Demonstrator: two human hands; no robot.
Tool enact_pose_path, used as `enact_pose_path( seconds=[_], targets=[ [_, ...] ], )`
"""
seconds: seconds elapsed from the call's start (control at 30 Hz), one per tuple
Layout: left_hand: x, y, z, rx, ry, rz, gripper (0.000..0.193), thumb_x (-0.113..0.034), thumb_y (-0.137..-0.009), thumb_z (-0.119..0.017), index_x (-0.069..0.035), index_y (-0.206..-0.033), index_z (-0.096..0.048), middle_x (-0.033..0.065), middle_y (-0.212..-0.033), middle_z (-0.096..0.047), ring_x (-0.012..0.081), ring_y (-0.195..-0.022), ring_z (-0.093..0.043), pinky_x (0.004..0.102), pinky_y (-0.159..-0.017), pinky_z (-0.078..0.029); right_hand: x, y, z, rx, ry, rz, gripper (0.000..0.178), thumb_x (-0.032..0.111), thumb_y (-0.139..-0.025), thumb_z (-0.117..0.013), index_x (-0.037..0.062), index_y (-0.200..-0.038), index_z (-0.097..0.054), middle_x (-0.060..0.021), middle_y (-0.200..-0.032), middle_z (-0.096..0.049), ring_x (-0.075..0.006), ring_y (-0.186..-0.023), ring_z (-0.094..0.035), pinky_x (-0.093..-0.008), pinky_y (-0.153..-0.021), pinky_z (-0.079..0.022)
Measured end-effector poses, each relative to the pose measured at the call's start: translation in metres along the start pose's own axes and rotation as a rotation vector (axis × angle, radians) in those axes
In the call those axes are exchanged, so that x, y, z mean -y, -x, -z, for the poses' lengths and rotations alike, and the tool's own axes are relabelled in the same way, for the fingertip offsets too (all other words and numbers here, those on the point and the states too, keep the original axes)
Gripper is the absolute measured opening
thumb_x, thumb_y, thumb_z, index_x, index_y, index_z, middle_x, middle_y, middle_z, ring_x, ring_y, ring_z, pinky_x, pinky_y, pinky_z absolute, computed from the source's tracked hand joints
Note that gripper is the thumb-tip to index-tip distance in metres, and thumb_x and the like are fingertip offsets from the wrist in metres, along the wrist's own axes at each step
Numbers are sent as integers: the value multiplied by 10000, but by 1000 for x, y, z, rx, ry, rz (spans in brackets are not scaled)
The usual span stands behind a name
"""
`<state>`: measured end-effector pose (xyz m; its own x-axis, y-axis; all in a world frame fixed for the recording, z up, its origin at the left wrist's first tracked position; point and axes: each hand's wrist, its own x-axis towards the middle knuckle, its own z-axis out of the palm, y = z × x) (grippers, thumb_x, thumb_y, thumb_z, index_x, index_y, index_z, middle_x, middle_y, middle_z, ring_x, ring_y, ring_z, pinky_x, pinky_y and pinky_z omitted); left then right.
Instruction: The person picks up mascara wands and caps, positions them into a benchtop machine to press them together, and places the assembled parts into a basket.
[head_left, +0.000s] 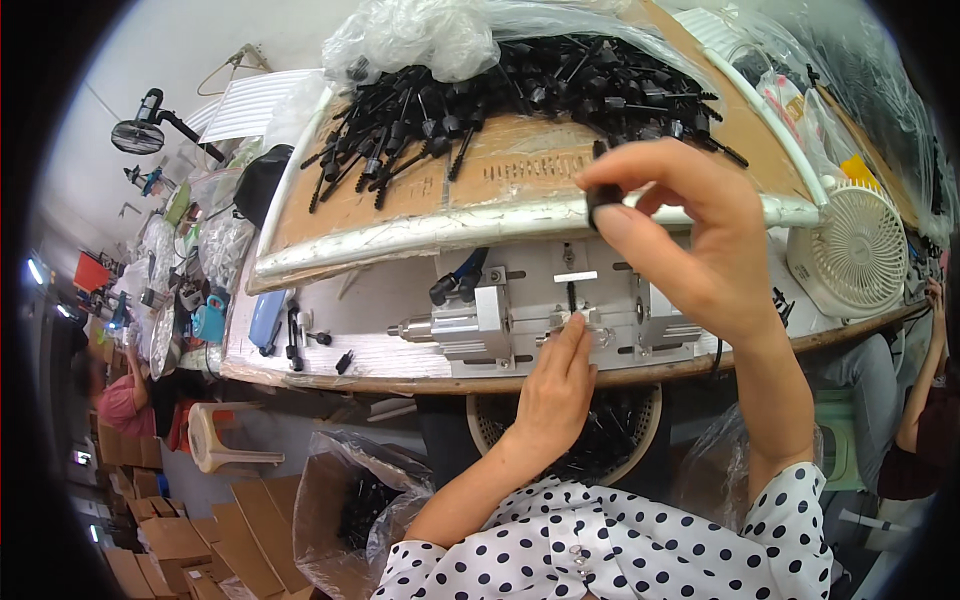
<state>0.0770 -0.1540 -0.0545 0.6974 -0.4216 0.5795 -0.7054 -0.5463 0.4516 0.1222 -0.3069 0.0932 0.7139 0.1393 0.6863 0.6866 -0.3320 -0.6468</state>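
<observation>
My right hand [690, 225] is raised over the tray's front edge. Its thumb and forefinger pinch a black mascara wand [603, 194] by the cap. Lower down, my left hand [556, 385] reaches to the middle of a metal fixture [574, 318], fingers close together and tips against it. A thin black brush [572, 296] stands in the fixture just beyond those fingertips. Whatever the left fingers pinch is hidden under the hand. Metal cylinder blocks flank the fixture, one at left [470, 325] and one at right [665, 318]. Many black mascara wands [430, 125] lie heaped above.
A cardboard tray [500, 170] with a white padded rim holds the heap, partly under clear plastic. A white fan [855, 245] stands at right. Loose black parts [294, 340] lie at left on the bench. Below are a basket [645, 435] and a lined box [335, 500].
</observation>
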Motion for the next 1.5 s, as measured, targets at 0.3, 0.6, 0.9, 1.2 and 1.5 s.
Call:
enact_pose_path(
  seconds=[0.3, 0.6, 0.9, 1.2, 1.5],
  targets=[
    [18, -18, 100, 157, 306, -142, 137, -46, -722, -706, -14, -841, -649, 78, -783, -622, 234, -685, -602, 308, -625, -484, -9, 93, -3, 384, 73, 300, 209, 89, -689, -701, 63, -891, -658, -59, -974, -662, -284, -1005, -589, -395, -825, -517],
    [118, -192, 118, 265, -635, -370, 312, 49, -689, -570, -84, -955, -668, 75, -844, -557, 249, -866, -551, 336, -761, -477, -56, 113, -40, 501, 672, 480, 189, 106, -717, -603, 63, -902, -593, -55, -1067, -609, -249, -1070, -552, -362, -836, -466],
    [104, -196, 111, 5, -270, -475, 74, -118, -839, -548, -61, -853, -594, 43, -862, -559, 180, -815, -571, 301, -690, -488, -60, 106, -43, 388, 611, 442, 175, 126, -754, -580, 45, -910, -588, -43, -941, -609, -213, -1006, -575, -311, -822, -444],
    [26, -64, 100, -81, 835, 360, 262, -76, -950, -442, 12, -1194, -473, 91, -920, -530, 161, -804, -601, 258, -596, -554, -17, 74, -19, 508, 281, 405, 225, 172, -654, -677, 62, -816, -568, -48, -844, -591, -204, -809, -571, -355, -666, -457],
    [3, 17, 5, -141, 103, 20, 314, 28, -749, -681, 34, -1053, -599, 179, -1158, -518, 237, -877, -629, 268, -622, -542, -85, -54, 12, 317, 1083, 204, 101, 27, -693, -597, 25, -789, -626, -119, -774, -587, -295, -758, -587, -385, -698, -501]
  ],
)
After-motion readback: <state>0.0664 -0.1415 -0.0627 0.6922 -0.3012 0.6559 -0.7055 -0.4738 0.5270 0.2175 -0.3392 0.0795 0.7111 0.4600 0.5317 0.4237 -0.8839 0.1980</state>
